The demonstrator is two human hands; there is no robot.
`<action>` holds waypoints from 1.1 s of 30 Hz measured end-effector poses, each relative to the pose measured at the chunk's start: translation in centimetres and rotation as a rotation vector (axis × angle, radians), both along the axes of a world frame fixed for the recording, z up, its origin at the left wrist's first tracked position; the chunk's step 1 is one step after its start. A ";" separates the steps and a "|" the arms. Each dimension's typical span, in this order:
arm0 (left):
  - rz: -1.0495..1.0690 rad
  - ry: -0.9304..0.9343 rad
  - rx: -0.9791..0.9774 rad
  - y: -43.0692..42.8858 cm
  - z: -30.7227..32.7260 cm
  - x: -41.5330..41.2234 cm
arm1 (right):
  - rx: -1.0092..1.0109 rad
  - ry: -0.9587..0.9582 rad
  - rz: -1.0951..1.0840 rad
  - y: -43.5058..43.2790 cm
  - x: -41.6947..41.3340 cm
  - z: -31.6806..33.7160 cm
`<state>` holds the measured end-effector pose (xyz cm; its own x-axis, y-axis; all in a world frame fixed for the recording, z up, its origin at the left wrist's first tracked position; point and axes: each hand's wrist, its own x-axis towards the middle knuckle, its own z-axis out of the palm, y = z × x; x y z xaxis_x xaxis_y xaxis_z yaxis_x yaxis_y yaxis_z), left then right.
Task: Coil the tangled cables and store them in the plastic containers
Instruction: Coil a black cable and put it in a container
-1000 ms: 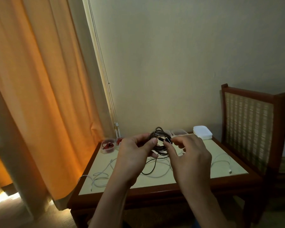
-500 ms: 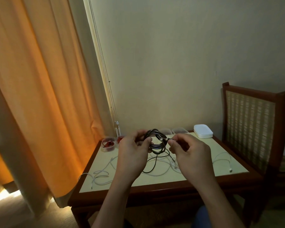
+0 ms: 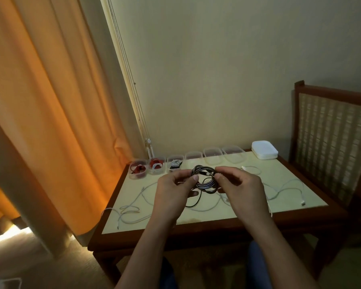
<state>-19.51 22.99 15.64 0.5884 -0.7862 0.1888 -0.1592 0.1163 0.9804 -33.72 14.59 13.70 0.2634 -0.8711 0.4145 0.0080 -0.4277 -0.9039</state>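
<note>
**Mia:** Where is the dark cable?

**Tom:** In the middle of the frame, held up over the table. It is rolled into a ring. The left hand curls its fingers and thumb round the left side of the ring. The right hand pinches the right side, close to the plug end at the top.

**Mia:** Is the ring done?

**Tom:** Not quite, I think. A loose bit hangs down under the left hand, toward the table.

**Mia:** So how do you do it well?

**Tom:** Hold the ring tight with the left hand, so the loops do not pop apart. Let the right hand wind the loose bit round, the same size as the other loops. Then tuck the end in so it stays.

**Mia:** What about the white cables?

**Tom:** They lie on the table, lower left and right of the hands. I cannot tell if the loose bit touches one. Lift it slowly, so nothing gets dragged.

**Mia:** Where does the ring go?

**Tom:** The plastic containers sit in a row at the far edge of the table. The three on the left hold cables. The empty container next to them looks like a good spot. Keep the ring small so it fits.
</note>
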 end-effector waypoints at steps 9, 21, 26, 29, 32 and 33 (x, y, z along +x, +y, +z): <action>0.027 -0.081 0.184 -6.9 -1.6 6.6 | 0.102 0.177 0.096 -8.5 5.0 -1.4; 0.041 -0.276 0.450 -25.3 -4.7 19.3 | 0.115 0.413 0.121 -27.5 17.4 -5.0; 0.035 -0.333 0.564 -33.8 -8.9 24.7 | 0.062 0.553 0.136 -35.9 22.6 -8.9; 0.044 -0.415 0.651 -38.4 -11.7 27.4 | 0.059 0.633 0.147 -40.1 25.4 -11.6; 0.089 -0.599 0.755 -42.3 -14.0 29.2 | 0.025 0.726 0.136 -43.2 27.5 -13.4; 0.106 -0.659 0.770 -43.2 -14.5 29.6 | 0.005 0.750 0.133 -44.0 27.9 -13.8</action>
<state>10.10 -20.19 1.10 0.6238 -0.7808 -0.0353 -0.6670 -0.5554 0.4966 -5.78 -29.37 -0.13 0.5761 -0.8136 0.0788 -0.5580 -0.4619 -0.6894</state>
